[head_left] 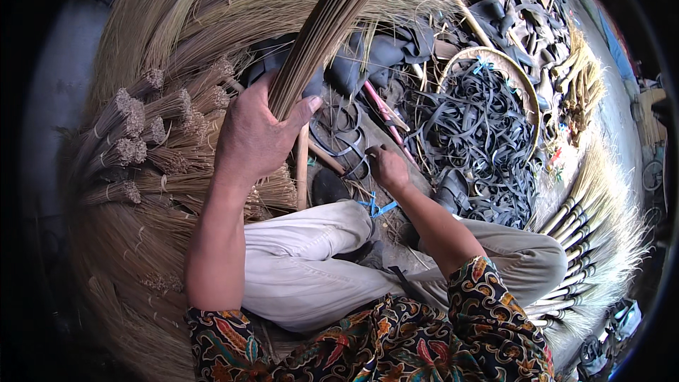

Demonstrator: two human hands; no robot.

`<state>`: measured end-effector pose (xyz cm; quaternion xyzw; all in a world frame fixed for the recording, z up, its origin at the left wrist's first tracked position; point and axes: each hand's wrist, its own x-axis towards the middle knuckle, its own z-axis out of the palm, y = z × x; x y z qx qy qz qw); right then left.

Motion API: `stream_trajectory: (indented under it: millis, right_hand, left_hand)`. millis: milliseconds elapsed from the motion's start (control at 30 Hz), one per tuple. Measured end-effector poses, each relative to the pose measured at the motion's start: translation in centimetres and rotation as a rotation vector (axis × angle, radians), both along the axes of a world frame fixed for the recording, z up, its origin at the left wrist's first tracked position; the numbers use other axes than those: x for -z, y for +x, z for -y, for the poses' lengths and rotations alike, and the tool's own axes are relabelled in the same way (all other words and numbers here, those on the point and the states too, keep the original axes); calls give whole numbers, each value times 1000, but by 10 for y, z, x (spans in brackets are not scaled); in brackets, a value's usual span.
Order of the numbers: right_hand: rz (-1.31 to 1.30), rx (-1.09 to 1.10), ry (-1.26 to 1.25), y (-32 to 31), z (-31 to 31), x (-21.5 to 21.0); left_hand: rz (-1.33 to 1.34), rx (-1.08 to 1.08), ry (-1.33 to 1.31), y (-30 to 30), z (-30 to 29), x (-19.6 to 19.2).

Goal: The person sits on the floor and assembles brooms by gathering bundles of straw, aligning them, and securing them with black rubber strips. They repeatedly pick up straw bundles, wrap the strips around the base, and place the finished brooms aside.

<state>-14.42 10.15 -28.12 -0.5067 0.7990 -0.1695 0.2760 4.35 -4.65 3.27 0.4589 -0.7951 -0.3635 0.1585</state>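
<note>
My left hand is wrapped round the lower end of a bundle of long brown grass stalks. The bundle rises tilted to the right and leaves the picture at the top. Low over the ground to the right is my right hand, its fingers bent together. Whether anything is between those fingertips cannot be made out. Just left of it, thin black strips lie in loops. A long pink stick lies beyond the right hand, and a wooden stick stands below my left hand.
Several tied stalk bundles are stacked at the left, with loose long grass behind. A round woven tray at the right carries tangled black strips. Several brooms lie at the far right. Blue string lies between my legs.
</note>
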Motion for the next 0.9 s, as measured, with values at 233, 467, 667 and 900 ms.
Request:
stream_trajectory:
  millis: [233,467,667,900]
  right_hand:
    - [-283,-397,18,16,15,24]
    - [243,-123,-213,9,10,-37]
    - [337,-79,-455,26,21,-162]
    - [457,-27,-736,57,31,-250]
  left_hand:
    - [0,-24,-89,9,18,10]
    - [208,-67,-48,12,29,21]
    - [201,-16,-206,6,26,34]
    - [284,-32,-291,-4,10,42]
